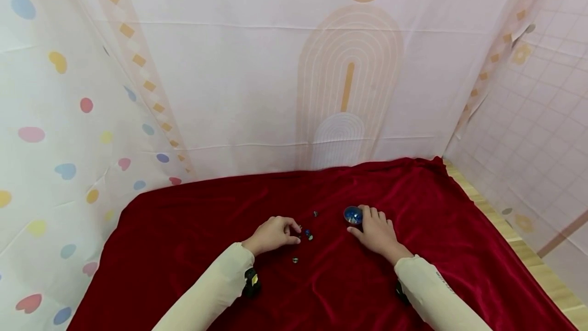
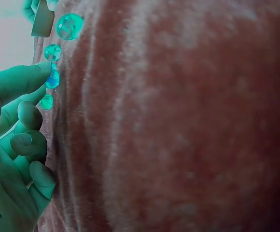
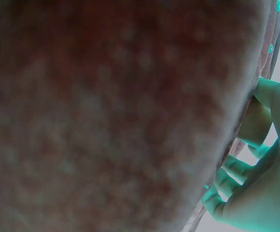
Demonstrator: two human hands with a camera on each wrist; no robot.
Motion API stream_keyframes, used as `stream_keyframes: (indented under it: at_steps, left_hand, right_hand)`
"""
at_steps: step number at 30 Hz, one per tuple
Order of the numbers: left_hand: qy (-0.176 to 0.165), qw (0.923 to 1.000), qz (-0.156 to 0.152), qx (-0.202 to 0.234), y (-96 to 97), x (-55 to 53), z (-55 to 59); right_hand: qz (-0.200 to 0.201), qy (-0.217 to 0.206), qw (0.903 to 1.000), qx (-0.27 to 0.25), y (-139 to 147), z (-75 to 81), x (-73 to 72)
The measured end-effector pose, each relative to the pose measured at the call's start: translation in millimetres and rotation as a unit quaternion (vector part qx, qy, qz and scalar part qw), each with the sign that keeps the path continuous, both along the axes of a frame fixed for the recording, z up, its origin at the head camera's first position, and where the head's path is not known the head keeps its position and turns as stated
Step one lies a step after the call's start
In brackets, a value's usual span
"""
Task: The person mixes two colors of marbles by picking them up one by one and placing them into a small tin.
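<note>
My left hand (image 1: 274,234) is low over the red cloth (image 1: 193,270), thumb and index finger apart at a small cluster of glass marbles (image 1: 308,232). In the left wrist view the thumb tip overlaps a blue marble (image 2: 53,79), while the other fingers curl inward. One marble (image 1: 315,213) lies farther back and another (image 1: 295,260) nearer the front. On the right, my right hand (image 1: 377,231) grips a small brown cup (image 3: 255,124) from its side, thumb in front. Blue, shiny contents (image 1: 353,214) show within its round top.
A wrinkled red velvet cloth covers the surface. Behind it hangs a pale printed curtain (image 1: 229,91), with a dotted one (image 1: 69,208) on the left. Pale wood (image 1: 519,249) shows past the cloth's right edge.
</note>
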State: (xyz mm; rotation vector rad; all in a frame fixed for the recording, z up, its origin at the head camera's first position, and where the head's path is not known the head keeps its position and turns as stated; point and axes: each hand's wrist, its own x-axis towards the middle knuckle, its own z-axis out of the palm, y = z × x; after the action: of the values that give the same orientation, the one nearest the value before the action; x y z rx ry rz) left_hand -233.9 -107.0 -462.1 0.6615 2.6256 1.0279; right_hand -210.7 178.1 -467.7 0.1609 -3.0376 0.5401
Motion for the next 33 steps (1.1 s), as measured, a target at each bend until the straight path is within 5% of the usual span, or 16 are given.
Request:
stream_keyframes:
  at_steps: [33]
  left_hand:
    - [0.010,0.9997,0.013,0.017,0.9,0.4,-11.0]
  right_hand:
    - [0.002,-0.006,1.0000,0.003,0.5,0.5,-1.2]
